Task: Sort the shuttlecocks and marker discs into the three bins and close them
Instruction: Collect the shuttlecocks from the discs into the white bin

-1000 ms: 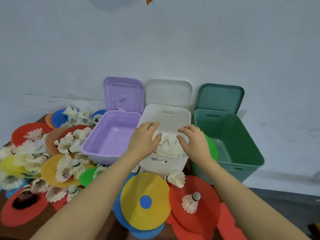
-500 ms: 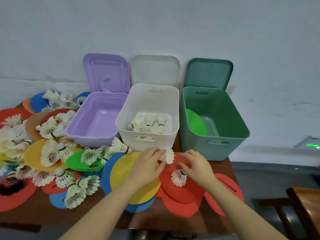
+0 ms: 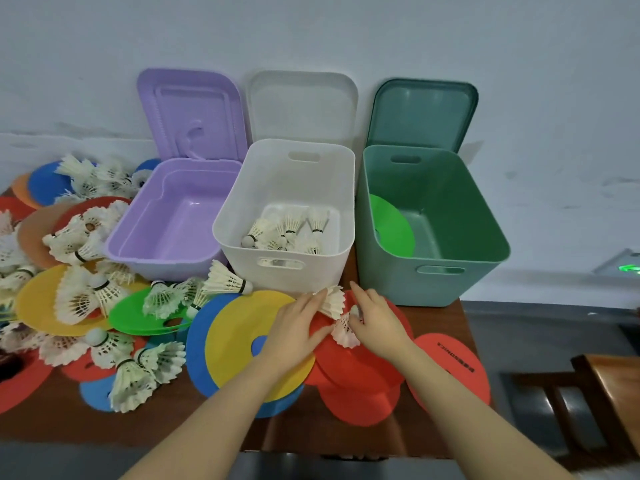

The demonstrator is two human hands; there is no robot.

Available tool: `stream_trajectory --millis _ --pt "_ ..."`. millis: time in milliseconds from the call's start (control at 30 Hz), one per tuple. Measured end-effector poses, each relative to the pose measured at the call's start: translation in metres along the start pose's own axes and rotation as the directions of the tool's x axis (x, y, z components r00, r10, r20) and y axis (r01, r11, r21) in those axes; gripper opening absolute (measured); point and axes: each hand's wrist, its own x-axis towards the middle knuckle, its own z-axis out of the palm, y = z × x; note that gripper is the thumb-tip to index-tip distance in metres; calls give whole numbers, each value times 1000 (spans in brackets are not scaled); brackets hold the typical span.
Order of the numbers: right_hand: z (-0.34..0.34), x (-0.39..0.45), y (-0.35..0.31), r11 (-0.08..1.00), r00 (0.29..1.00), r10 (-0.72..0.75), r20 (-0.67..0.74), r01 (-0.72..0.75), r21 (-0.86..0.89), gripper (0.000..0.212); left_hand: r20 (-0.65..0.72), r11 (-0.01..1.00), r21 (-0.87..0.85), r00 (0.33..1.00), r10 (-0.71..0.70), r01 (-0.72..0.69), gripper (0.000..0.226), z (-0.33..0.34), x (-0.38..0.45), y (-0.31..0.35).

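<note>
Both hands work just in front of the white bin [image 3: 242, 233], over the red discs [image 3: 356, 375] at the table's near edge. The left hand [image 3: 298, 327] pinches 1 shuttlecock [image 3: 333, 301] by its feathers, and the right hand [image 3: 377, 322] curls its fingers round a 2nd shuttlecock [image 3: 344, 332] lying on the red disc.

The step in hand looks like gathering these 2 shuttlecocks for the white bin, which already holds several. To do it well, each should probably be held by the cork or low on the skirt, since feathers likely crush or splay under a hard pinch. Lifting straight up would keep the discs below from sliding off the table.

The purple bin [image 3: 166, 258] holds nothing that I can see, and the green bin [image 3: 433, 282] holds 1 green disc [image 3: 391, 226]. All 3 lids stand open against the wall. Many shuttlecocks and discs lie heaped on the left, so most sorting appears to remain.
</note>
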Motion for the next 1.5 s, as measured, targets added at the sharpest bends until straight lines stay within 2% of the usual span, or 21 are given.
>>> stream_trajectory --millis 133,267,367,500,667,767,867,1000,1200,1367,1500 --pt "3 4 5 997 999 -43 28 41 65 56 12 999 23 1000 27 -27 54 6 4 -10" --pt "9 -9 14 992 995 -78 -69 84 94 50 41 997 29 997 68 -69 39 13 11 -11" --pt "15 -18 18 989 992 -81 -101 93 113 54 61 998 32 996 60 -62 50 18 12 -14" --pt "18 -24 18 992 984 -110 -139 117 42 52 129 994 87 990 50 -62 73 22 9 -23" --pt "20 -24 17 991 979 -131 -155 130 -16 49 107 993 86 991 76 -85 65 21 8 -24" --pt "18 -26 15 987 974 -155 -168 158 7 48 37 995 50 995 90 -92 60 18 6 -20" --pt "8 -31 9 978 945 -200 -260 209 7 41 -80 992 47 989 123 -120 55 10 -1 -13" --pt "-17 -30 -11 941 872 -330 -362 333 -55 29 -238 977 105 949 206 -185 50 -18 -8 -8" --pt "-53 -11 -57 869 735 -446 -511 493 -49 29 -423 942 229 847 323 -245 49 -80 0 6" --pt "-75 25 -95 836 640 -444 -627 548 -33 25 -554 919 370 763 333 -133 48 -134 28 2" --pt "-85 58 -104 877 647 -397 -651 477 -60 26 -584 961 276 793 174 -9 54 -158 57 -1"
